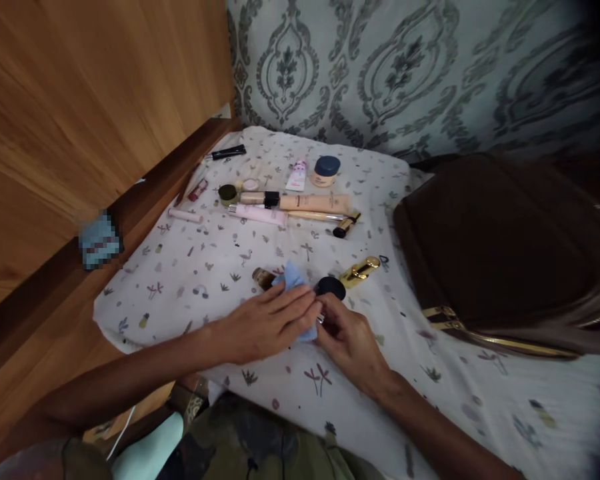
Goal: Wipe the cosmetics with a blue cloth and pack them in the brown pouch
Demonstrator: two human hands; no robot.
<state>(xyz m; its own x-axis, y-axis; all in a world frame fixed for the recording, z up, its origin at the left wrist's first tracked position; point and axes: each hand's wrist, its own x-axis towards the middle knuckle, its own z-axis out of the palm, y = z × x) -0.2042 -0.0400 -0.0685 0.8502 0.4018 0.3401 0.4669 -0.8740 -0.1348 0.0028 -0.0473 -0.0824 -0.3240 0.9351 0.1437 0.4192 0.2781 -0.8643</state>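
Observation:
My left hand (pixel 275 320) is closed over a light blue cloth (pixel 294 275), its fingers pressed together towards my right hand. With thumb and fingers pinched, my right hand (pixel 349 340) grips a small object with a shiny silvery part (pixel 321 319). Most of that object is hidden by my fingers and the cloth, so its kind does not show. Just beyond my hands lie a round black item (pixel 331 288) and a gold tube (pixel 361 271). A dark brownish item (pixel 263 277) sticks out beside the cloth on the left.
Farther back on the patterned white sheet (pixel 220 253) lie a peach tube (pixel 315 202), a pink tube (pixel 259 215), a blue-lidded jar (pixel 325 171), a brush (pixel 316 216) and a black tube (pixel 229 153). A brown leather bag (pixel 500 253) stands right. Wooden furniture (pixel 105 87) borders the left.

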